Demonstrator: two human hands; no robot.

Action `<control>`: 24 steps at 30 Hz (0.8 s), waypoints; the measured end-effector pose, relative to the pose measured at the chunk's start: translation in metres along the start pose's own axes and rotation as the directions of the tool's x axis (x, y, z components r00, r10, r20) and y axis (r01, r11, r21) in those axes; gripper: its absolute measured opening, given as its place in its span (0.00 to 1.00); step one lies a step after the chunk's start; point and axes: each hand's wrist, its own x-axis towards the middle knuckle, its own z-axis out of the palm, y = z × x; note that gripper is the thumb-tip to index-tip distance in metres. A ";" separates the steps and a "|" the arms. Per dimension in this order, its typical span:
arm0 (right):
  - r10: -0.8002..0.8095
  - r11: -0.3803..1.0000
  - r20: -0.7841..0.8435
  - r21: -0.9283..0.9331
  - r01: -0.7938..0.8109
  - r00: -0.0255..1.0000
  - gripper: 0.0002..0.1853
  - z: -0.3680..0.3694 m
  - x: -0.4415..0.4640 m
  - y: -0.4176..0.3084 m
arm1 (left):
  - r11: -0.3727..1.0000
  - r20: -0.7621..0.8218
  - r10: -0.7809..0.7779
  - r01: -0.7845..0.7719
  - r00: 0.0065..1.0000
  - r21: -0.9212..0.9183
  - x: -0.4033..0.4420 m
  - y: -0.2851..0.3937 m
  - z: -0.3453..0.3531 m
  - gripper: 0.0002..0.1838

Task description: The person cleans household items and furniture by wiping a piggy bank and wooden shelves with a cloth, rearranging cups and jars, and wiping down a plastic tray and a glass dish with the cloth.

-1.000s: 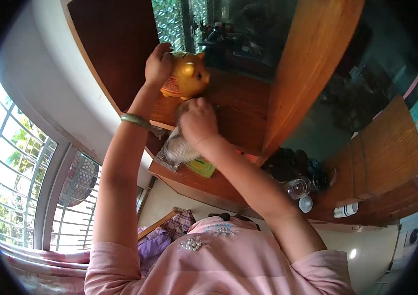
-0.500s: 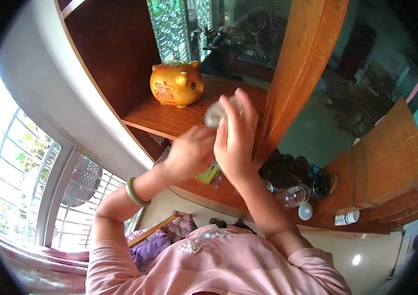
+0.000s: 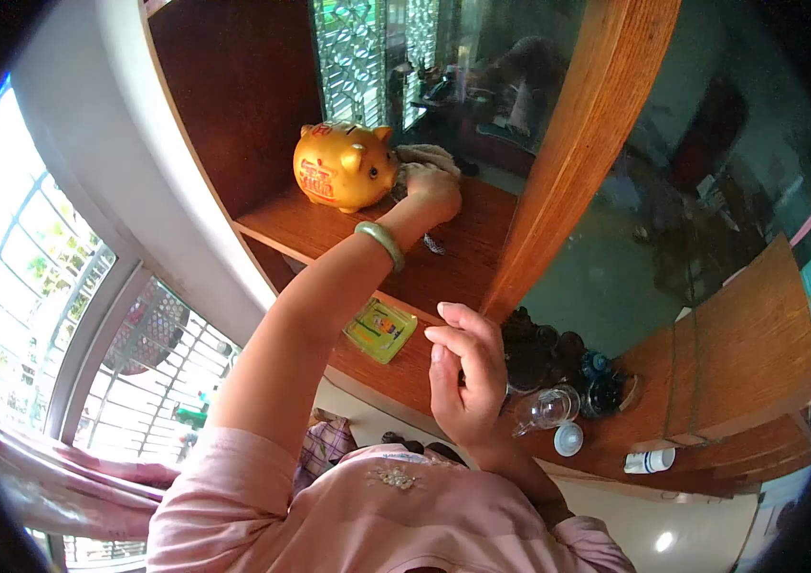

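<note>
My left hand, with a green bangle on its wrist, reaches onto the upper wooden shelf. Its fingers are closed on a crumpled grey-brown cloth, partly hidden by the hand. Right beside it, on the left, stands a golden piggy bank with red markings; I cannot tell whether the cloth touches it. My right hand is held lower, in front of the cabinet, with fingers loosely bent, thumb apart and nothing in it. A small silvery thing shows on the shelf below my left wrist.
On the lower shelf lies a yellow-green packet. Farther right stand dark glassware, a clear glass jar, a white round lid and a white container. A wooden post rises right of the shelf; a barred window is at left.
My left hand has moved up to the shelf beside the piggy bank with the cloth. The right hand, earlier holding the grey thing, has dropped lower and is free of it.
</note>
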 end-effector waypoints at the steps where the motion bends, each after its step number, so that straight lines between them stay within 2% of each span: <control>1: 0.026 0.999 -0.006 0.027 -0.026 1.000 0.12 -0.004 -0.003 0.001 | 1.000 0.006 -0.017 0.017 1.000 -0.001 -0.009 0.003 0.003 0.17; 2: 0.037 0.997 0.022 0.067 -0.039 0.999 0.12 -0.010 -0.002 0.001 | 0.976 -0.040 0.182 -0.186 0.982 -0.111 -0.022 0.006 0.006 0.17; 3: 0.026 0.996 0.027 0.083 -0.028 0.999 0.12 -0.012 0.001 0.002 | 0.901 -0.111 0.368 -0.383 0.923 -0.202 -0.035 0.008 0.008 0.16; 4: 0.001 0.994 0.048 0.111 -0.007 0.999 0.12 -0.015 0.004 0.003 | 0.787 -0.363 0.428 -0.539 0.828 -0.302 -0.053 0.012 0.011 0.15; 5: -0.021 0.990 0.073 0.140 0.010 0.997 0.12 -0.017 0.006 0.003 | 0.637 -0.597 0.419 -0.690 0.684 -0.344 -0.068 0.014 0.012 0.14; 6: -0.057 0.987 0.095 0.153 0.042 0.994 0.12 -0.019 0.009 0.006 | 0.589 -0.581 0.409 -0.690 0.703 -0.421 -0.077 0.007 0.012 0.12; 7: -0.066 0.985 0.108 0.167 0.047 0.992 0.12 -0.022 0.011 0.006 | 0.603 -0.578 0.394 -0.676 0.715 -0.425 -0.089 -0.003 0.007 0.12; 9: -0.104 0.983 0.106 0.164 0.085 0.989 0.08 -0.028 0.018 0.005 | 0.629 -0.363 0.486 -0.607 0.795 -0.487 -0.116 -0.028 -0.006 0.08; 11: -0.103 0.977 0.113 0.197 0.079 0.988 0.08 -0.030 0.013 0.013 | 0.686 -0.537 0.394 -0.628 0.746 -0.368 -0.154 -0.050 -0.003 0.06; 13: -0.049 0.977 0.150 0.211 0.017 0.987 0.08 -0.029 0.006 0.017 | 0.892 -0.415 0.266 -0.385 0.870 -0.236 -0.177 -0.078 -0.001 0.06; 14: -0.048 0.971 0.144 0.240 0.012 0.988 0.08 -0.028 0.003 0.020 | 0.941 -0.218 0.037 -0.107 0.975 -0.320 -0.179 -0.090 -0.006 0.07; 15: -0.039 0.969 0.145 0.248 0.002 0.989 0.08 -0.027 0.001 0.021 | 0.922 -0.005 -0.196 0.182 0.981 -0.340 -0.174 -0.105 -0.012 0.08; 17: -0.043 0.966 0.153 0.258 0.002 0.987 0.09 -0.026 0.000 0.022 | 0.895 -0.131 -0.324 0.258 0.937 -0.364 -0.162 -0.140 0.000 0.07; 19: -0.066 0.967 0.166 0.254 0.022 0.984 0.09 -0.022 0.001 0.025 | 0.881 -0.255 -0.378 0.261 0.890 -0.395 -0.130 -0.192 0.051 0.09; 21: -0.086 0.969 0.186 0.245 0.038 0.979 0.10 -0.017 0.005 0.028 | 0.734 -0.307 -0.510 0.221 0.804 -0.642 -0.120 -0.209 0.036 0.12; 22: -0.090 0.969 0.186 0.244 0.042 0.978 0.10 -0.013 0.007 0.027 | 0.636 -0.315 -0.638 0.250 0.703 -0.730 -0.104 -0.226 0.049 0.13; 23: -0.093 0.969 0.189 0.244 0.045 0.978 0.10 -0.008 0.010 0.027 | 0.636 -0.316 -0.637 0.248 0.703 -0.731 -0.093 -0.226 0.036 0.13; 24: -0.098 0.967 0.193 0.251 0.047 0.976 0.10 -0.003 0.014 0.025 | 0.464 -0.299 -0.720 0.113 0.627 -0.879 -0.079 -0.227 0.024 0.13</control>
